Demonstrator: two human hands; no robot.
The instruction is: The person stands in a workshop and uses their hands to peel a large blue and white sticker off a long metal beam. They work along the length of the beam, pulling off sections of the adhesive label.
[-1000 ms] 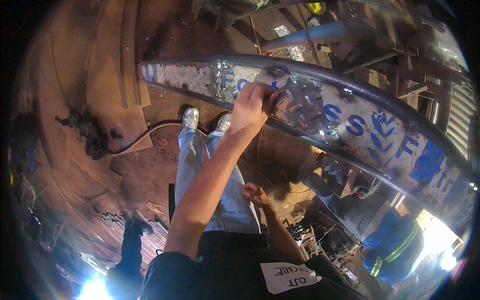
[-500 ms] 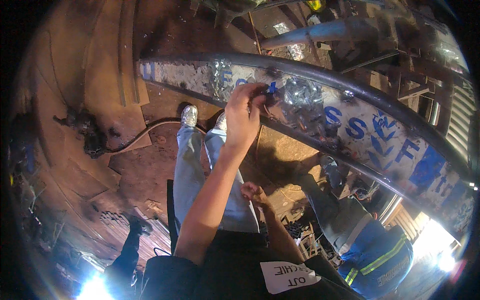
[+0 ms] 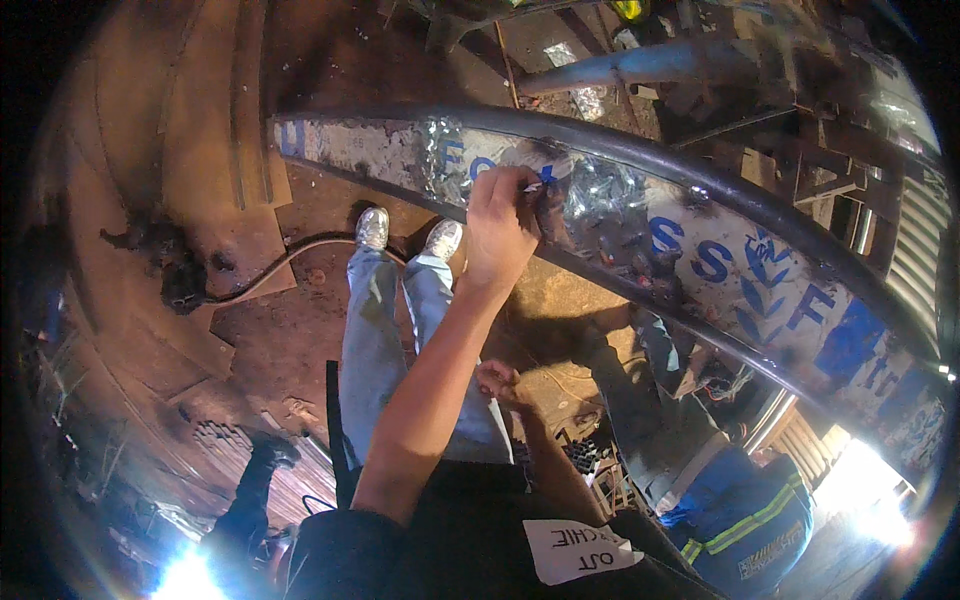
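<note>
My left hand (image 3: 498,232) reaches over a long, narrow surface covered with a white printed sheet (image 3: 705,265) with blue markings. Its thumb and fingers are pinched together above the sheet. A small light-coloured bit shows at the fingertips, too small to name. Just to the right of the fingers lies a heap of small shiny pieces (image 3: 605,190), whose kind I cannot make out. Another glinting patch (image 3: 440,150) lies to the left. Low by my right thigh hangs my right hand (image 3: 499,383), its fingers curled in; whatever they might hold is hidden.
A thick dark tube (image 3: 600,135) borders the surface's far edge. At right, a person in a blue garment with yellow stripes (image 3: 755,520) is close by. A hose (image 3: 300,245) crosses the floor on the left. Metal bars (image 3: 225,440) lie lower left; a blue pipe (image 3: 640,68) is beyond.
My left hand has shifted slightly right along the sheet, and its fingertips now show a small light bit. My right hand stays low and curled. The whole view has shifted slightly.
</note>
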